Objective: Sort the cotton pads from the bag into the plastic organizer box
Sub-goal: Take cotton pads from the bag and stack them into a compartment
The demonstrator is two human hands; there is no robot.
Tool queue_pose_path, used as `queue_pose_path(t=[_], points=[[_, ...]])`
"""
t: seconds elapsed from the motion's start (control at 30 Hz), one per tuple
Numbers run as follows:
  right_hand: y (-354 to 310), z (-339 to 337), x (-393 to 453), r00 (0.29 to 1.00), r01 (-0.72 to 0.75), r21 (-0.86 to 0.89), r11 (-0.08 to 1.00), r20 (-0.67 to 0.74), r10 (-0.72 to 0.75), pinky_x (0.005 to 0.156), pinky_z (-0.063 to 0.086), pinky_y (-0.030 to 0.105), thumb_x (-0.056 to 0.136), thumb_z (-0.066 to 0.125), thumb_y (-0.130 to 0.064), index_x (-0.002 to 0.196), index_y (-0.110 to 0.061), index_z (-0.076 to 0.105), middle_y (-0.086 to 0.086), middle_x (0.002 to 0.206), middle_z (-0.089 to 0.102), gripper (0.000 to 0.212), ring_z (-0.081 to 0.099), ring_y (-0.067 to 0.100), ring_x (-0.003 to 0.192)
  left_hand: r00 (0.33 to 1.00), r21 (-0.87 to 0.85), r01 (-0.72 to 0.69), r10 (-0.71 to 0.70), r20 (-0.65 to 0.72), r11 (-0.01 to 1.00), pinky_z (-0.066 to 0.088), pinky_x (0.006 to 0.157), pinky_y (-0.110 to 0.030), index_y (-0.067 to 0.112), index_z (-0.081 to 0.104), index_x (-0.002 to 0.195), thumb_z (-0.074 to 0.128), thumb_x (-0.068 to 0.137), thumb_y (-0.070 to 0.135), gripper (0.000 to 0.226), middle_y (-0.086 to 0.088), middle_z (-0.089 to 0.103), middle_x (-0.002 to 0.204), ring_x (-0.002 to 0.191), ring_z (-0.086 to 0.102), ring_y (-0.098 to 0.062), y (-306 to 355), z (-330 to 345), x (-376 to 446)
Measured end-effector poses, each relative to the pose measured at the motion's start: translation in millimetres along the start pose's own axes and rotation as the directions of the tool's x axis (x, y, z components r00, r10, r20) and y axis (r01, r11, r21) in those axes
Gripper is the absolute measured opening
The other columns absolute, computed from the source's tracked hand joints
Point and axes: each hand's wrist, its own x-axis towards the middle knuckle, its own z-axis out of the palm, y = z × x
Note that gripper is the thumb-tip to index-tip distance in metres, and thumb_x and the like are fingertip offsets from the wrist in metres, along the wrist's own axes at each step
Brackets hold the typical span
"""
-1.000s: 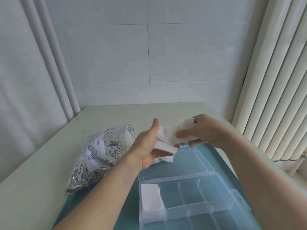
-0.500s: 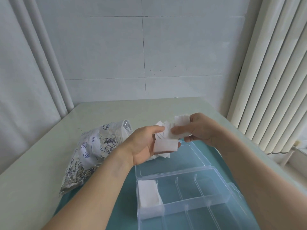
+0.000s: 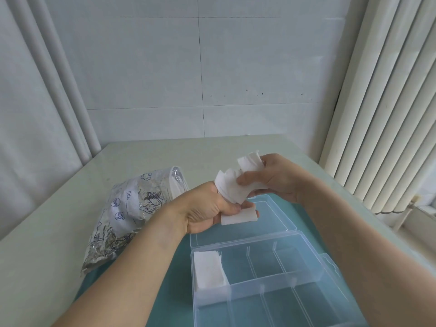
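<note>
The left hand [image 3: 207,211] curls its fingers [image 3: 230,208] around a bunch of white cotton pads [image 3: 230,187]; the right hand [image 3: 273,178] pinches the same bunch from two o'clock. Beneath them lies the plastic organizer box [image 3: 271,279], lid open, on a teal mat [image 3: 172,279], with stacked pads [image 3: 207,271] in its nine o'clock compartment. The bag [image 3: 132,208] lies on the tabletop [image 3: 47,244] at nine o'clock from the hands.

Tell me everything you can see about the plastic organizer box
The plastic organizer box is clear, bluish plastic and lies open on a teal mat, its flat lid hinged back away from the person. Thin dividers split it into compartments. The far-left compartment holds a stack of white cotton pads; the others in view look empty. A latch tab sticks out on its right. Neither hand touches it; its near part is out of frame.
</note>
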Motion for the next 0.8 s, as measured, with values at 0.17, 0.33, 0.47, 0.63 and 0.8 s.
queue_pose_path(t=[0.17,0.33,0.47,0.63,0.8], points=[[-7.4,-13.8,-5.3,0.999,0.027,0.070,0.997,-0.039,-0.025,0.072,0.062,0.034,0.083,0.071,0.007,0.098,0.005,0.069,0.018,0.093,0.073,0.015,0.073,0.027,0.081,1.000,-0.063,0.021,-0.020,0.012,0.998,0.058,0.089,-0.031,-0.001,0.048,0.137,0.044,0.093,-0.020,0.049,-0.032,0.062,0.124,0.117,0.063,-0.038,1.8,-2.4,0.6],[-5.4,-8.7,-5.5,0.999,0.044,0.005,0.999,0.011,-0.044,0.086,0.061,0.042,0.080,0.078,0.000,0.098,0.003,0.071,0.015,0.094,0.073,0.019,0.071,0.027,0.086,0.997,-0.065,-0.024,0.029,0.077,0.998,0.055,0.095,-0.033,-0.002,0.052,0.133,0.042,0.094,-0.018,0.044,-0.030,0.063,0.124,0.115,0.064,-0.037,3.1,0.7,-0.5],[-1.6,0.1,-2.8,1.000,0.029,-0.032,0.999,0.012,-0.028,0.088,0.059,0.046,0.079,0.081,-0.002,0.098,0.008,0.070,0.018,0.092,0.071,0.025,0.069,0.029,0.085,0.995,-0.026,-0.060,0.062,0.072,0.998,0.055,0.092,-0.031,-0.004,0.050,0.136,0.043,0.094,-0.017,0.044,-0.032,0.061,0.124,0.117,0.063,-0.038,1.4,-0.1,0.3],[0.2,8.0,-1.5,0.999,0.031,-0.025,0.999,-0.022,-0.032,0.082,0.059,0.047,0.073,0.085,-0.002,0.091,0.005,0.072,0.014,0.086,0.072,0.023,0.070,0.028,0.080,0.995,-0.034,-0.070,0.072,0.064,0.997,0.053,0.097,-0.035,-0.004,0.051,0.135,0.045,0.093,-0.017,0.044,-0.033,0.061,0.125,0.116,0.063,-0.040,1.2,-1.6,1.2],[-8.5,-2.3,-8.2,0.999,0.042,0.132,0.990,-0.004,-0.042,0.072,0.062,0.038,0.076,0.078,0.008,0.096,0.006,0.069,0.014,0.090,0.071,0.022,0.071,0.027,0.084,1.000,-0.065,-0.005,0.005,0.001,0.998,0.059,0.088,-0.044,0.000,0.048,0.136,0.041,0.093,-0.021,0.048,-0.034,0.063,0.120,0.110,0.065,-0.045,3.1,-1.5,1.8]])
